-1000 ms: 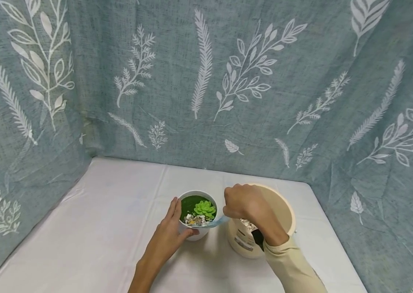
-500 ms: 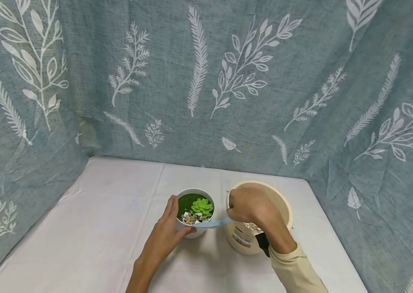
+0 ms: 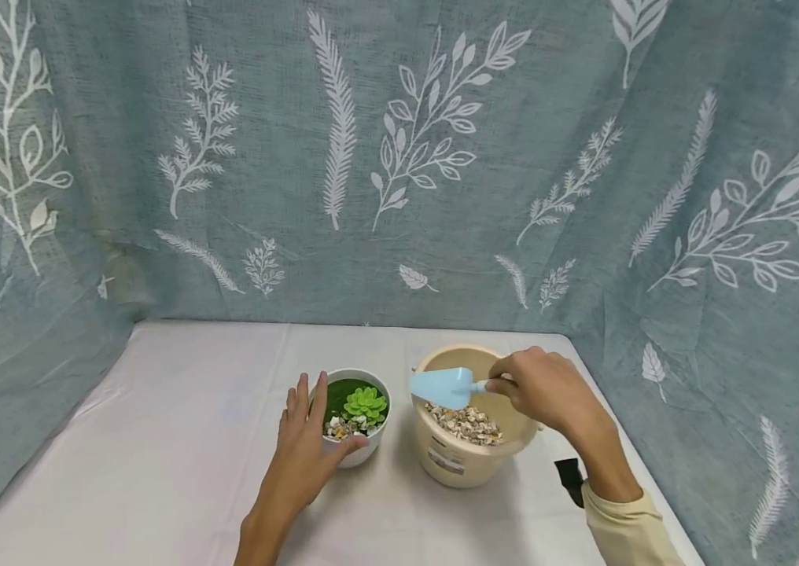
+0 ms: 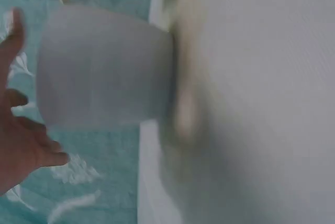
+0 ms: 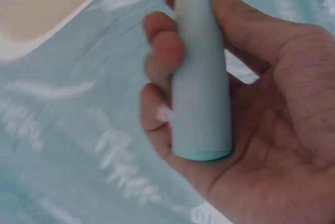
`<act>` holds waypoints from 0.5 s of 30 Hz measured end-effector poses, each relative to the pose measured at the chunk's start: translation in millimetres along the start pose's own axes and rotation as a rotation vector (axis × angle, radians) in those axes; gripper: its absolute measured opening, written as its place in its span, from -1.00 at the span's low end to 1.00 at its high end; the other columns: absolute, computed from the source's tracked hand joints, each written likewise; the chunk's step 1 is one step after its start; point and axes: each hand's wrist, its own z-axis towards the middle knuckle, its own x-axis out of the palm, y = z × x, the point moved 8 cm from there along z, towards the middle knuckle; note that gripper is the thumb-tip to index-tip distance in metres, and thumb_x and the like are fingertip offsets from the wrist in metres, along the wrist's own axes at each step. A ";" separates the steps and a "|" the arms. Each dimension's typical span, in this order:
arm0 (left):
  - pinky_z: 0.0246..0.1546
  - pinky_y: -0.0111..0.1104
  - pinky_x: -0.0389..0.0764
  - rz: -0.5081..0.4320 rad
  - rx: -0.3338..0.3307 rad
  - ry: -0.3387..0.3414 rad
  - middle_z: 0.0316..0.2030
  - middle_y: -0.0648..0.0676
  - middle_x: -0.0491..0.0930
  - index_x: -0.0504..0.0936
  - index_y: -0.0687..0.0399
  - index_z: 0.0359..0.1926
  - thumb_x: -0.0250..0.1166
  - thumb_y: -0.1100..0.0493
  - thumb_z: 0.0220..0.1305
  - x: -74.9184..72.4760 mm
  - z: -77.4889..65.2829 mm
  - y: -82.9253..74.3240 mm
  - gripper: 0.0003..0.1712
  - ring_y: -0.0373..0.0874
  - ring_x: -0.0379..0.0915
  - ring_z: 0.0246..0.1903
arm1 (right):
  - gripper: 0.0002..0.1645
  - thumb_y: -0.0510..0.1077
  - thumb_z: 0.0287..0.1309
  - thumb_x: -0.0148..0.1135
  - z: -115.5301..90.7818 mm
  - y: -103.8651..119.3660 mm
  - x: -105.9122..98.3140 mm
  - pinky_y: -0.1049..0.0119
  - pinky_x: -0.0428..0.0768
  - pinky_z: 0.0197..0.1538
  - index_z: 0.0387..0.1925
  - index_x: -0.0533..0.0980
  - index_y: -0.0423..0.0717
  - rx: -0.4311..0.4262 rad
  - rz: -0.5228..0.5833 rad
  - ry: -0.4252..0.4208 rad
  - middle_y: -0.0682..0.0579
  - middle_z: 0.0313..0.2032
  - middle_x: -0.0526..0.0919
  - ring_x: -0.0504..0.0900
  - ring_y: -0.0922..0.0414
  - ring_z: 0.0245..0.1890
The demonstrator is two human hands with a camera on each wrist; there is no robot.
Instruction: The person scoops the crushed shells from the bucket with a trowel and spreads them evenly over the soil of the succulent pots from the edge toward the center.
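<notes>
Between the bent fingers and thumb of the right hand (image 3: 548, 393), the handle of a pale-blue plastic scoop (image 3: 444, 387) is clamped now, its blade held out left of that grip, above a round cream bucket (image 3: 479, 465). Below the blade, pale and brown pebbles (image 3: 466, 426) are contained. Farther left of the grip, a round white pot (image 3: 360, 455) planted with a bright-green rosette succulent (image 3: 366, 405) is flanked by the left hand (image 3: 306, 448), its fingers spread apart; whether the rim is touched cannot be told.

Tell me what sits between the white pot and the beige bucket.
Head view: just a narrow strip of white cloth between the white pot and the beige bucket. The blue scoop points toward that gap.
</notes>
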 end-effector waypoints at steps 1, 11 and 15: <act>0.54 0.40 0.00 -0.007 0.017 -0.023 0.68 0.35 -0.27 -0.14 0.04 0.71 0.36 -0.29 0.34 0.5 1.0 -8.1 0.22 0.46 -0.33 0.65 | -0.91 -0.05 0.30 0.43 -1.8 -8.6 -0.8 0.26 0.48 -0.43 -0.26 0.80 0.08 0.005 -0.024 -0.029 0.17 -0.36 0.81 0.54 0.28 -0.50; 0.63 0.14 0.04 -0.033 0.223 0.041 0.67 0.30 -0.05 0.09 0.29 0.63 0.23 -0.24 0.47 54.7 5.6 -93.0 0.01 0.27 -0.15 0.66 | -0.82 -0.14 0.05 0.55 8.2 -26.0 36.0 0.13 0.45 -0.37 -0.58 0.69 0.00 -0.105 -0.520 -0.284 -0.02 -0.58 0.60 0.56 -0.02 -0.54; 0.63 0.10 0.07 0.012 0.255 0.052 0.65 0.40 -0.07 0.12 0.41 0.59 0.33 -0.30 0.34 76.9 1.0 -105.6 0.15 0.29 -0.13 0.66 | -0.70 -0.21 0.08 0.47 14.8 -16.3 54.4 0.18 0.40 -0.34 -0.71 0.63 0.00 -0.167 -0.666 -0.362 -0.04 -0.61 0.56 0.51 0.01 -0.56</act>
